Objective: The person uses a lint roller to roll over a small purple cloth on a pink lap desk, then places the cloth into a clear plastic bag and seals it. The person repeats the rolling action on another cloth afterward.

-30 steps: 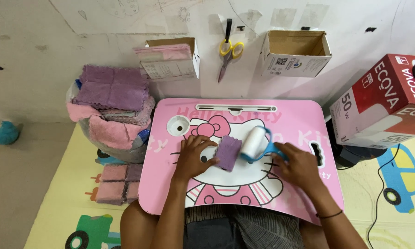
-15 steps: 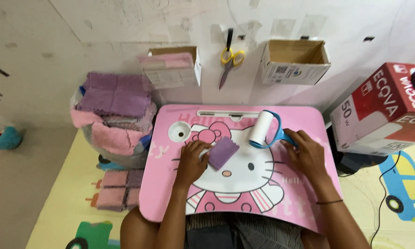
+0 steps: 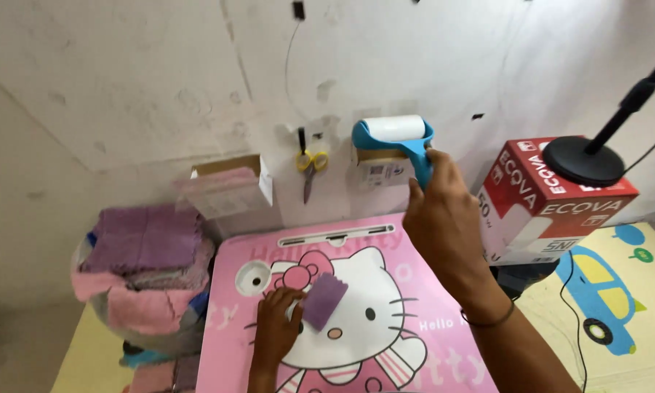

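The pink lap table [image 3: 414, 320] fills the lower middle of the view, its far edge up against the pale wall [image 3: 124, 87]. Left of it sits a heap of folded purple and pink cloths [image 3: 142, 269]. On the right, a red and white carton [image 3: 553, 200] stands on the play mat, with a black lamp base [image 3: 580, 160] on top of it.

On the wall, a cardboard box of pink sheets [image 3: 229, 191] hangs left, and yellow-handled scissors [image 3: 310, 169] hang blades down beside it.

Now the right hand [image 3: 444, 222] is up high, well above the table, fingers clenched around the blue handle of the lint roller [image 3: 393, 138]. The white roll lies with its long axis level, left to right, and the handle runs downward from its right end into the fist. The roller is in front of a second wall box, hiding most of it; whether they touch I can't tell.

Down on the table, the left hand [image 3: 275, 327] rests flat, fingertips pressing the left edge of a small purple cloth square [image 3: 323, 300]. The square sits tilted, one corner pointing up-right. Open pink surface lies all around the cloth, widest to its right and toward the near edge.
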